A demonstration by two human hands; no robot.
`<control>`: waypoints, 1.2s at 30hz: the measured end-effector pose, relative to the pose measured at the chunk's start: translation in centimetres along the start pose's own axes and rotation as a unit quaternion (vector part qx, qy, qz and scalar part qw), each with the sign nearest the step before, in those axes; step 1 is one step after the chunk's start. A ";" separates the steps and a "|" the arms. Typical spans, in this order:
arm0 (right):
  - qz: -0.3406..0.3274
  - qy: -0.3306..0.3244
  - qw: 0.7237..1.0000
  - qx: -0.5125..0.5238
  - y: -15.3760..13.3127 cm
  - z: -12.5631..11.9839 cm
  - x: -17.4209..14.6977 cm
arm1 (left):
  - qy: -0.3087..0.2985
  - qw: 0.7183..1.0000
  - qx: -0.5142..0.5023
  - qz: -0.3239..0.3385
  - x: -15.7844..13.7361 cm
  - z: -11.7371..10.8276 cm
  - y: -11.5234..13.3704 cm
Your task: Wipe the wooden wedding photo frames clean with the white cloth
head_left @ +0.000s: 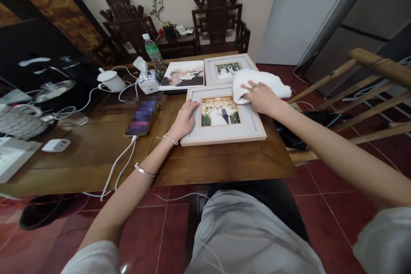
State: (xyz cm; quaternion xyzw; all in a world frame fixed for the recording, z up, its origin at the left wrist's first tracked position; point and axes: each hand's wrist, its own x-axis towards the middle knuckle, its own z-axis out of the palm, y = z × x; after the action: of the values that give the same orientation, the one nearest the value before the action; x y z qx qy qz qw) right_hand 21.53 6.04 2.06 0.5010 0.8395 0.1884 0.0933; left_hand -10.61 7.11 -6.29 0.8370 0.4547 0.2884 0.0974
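Note:
A picture frame [221,135] with a pale wooden rim and a wedding photo lies flat at the table's front edge. My left hand [185,119] grips its left side, fingertips over the rim. At the frame's far right corner, my right hand [260,95] presses on a fluffy white cloth [272,83], holding it against the frame. The cloth hides that corner and hangs past the table's right edge. Just behind lies a second picture frame [210,71], partly covered by the cloth. To its left rests a photo panel [192,68] on something dark.
Left of the frames are a phone [143,117] on a white cable, a tissue box [148,82], a green-labelled bottle [154,55] and a lidded white cup [111,80]. A charger [56,145] and a power strip [14,158] sit further left. A wooden chair [369,58] stands at right.

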 end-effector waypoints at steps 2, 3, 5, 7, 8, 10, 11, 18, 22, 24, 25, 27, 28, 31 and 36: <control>-0.025 0.003 1.000 -0.013 -0.8 -0.5 -2.2 | -0.001 1.000 0.000 -0.005 0.0 0.0 0.2; -0.039 0.002 0.999 -0.013 -1.3 -0.9 -3.5 | -0.001 1.000 -0.001 -0.008 0.0 0.0 0.3; -0.066 -0.006 0.998 -0.006 -2.3 -1.8 -6.3 | 0.000 1.000 -0.008 -0.014 0.1 0.1 0.4; -0.085 -0.012 0.996 0.004 -3.2 -2.8 -8.6 | 0.002 1.000 -0.017 -0.018 0.1 0.2 0.5; -0.091 -0.015 0.996 0.008 -3.6 -3.2 -9.3 | 0.003 1.000 -0.021 -0.019 0.1 0.2 0.5; -0.093 -0.021 0.995 0.016 -4.2 -4.0 -10.1 | 0.006 0.999 -0.024 -0.022 0.1 0.3 0.5; -0.091 -0.026 0.995 0.021 -4.5 -4.3 -10.2 | 0.007 0.999 -0.023 -0.024 0.2 0.3 0.5; -0.108 -0.027 0.990 0.086 -8.2 -5.8 -7.1 | 0.010 0.999 -0.026 -0.035 0.1 0.3 0.8; -0.145 -0.015 0.979 0.144 -12.2 -6.4 -3.9 | 0.020 0.999 -0.025 -0.040 0.1 0.1 1.0; -0.159 -0.012 0.974 0.160 -13.8 -6.6 -2.4 | 0.020 0.999 -0.027 -0.039 0.0 0.0 1.0; -0.162 -0.007 0.973 0.163 -14.4 -6.6 -2.0 | 0.018 0.999 -0.029 -0.038 0.0 -0.1 1.0; -0.160 0.007 0.974 0.161 -14.9 -6.7 -1.9 | 0.013 0.999 -0.027 -0.033 -0.1 -0.1 1.0; -0.156 0.015 0.975 0.158 -14.8 -6.6 -2.2 | 0.011 0.999 -0.024 -0.030 -0.1 -0.1 0.9; -0.126 0.026 0.982 0.137 -13.1 -6.4 -4.6 | 0.004 1.000 -0.011 -0.024 -0.1 0.1 0.7; -0.064 0.028 0.995 0.066 -8.0 -4.8 -9.3 | 0.003 1.000 -0.010 -0.021 0.0 0.5 0.5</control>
State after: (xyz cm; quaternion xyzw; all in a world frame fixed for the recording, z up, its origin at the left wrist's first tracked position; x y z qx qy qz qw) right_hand 17.93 -6.60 2.87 0.4459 0.8827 0.1399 0.0486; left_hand -9.97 6.86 -6.47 0.8257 0.4691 0.2932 0.1106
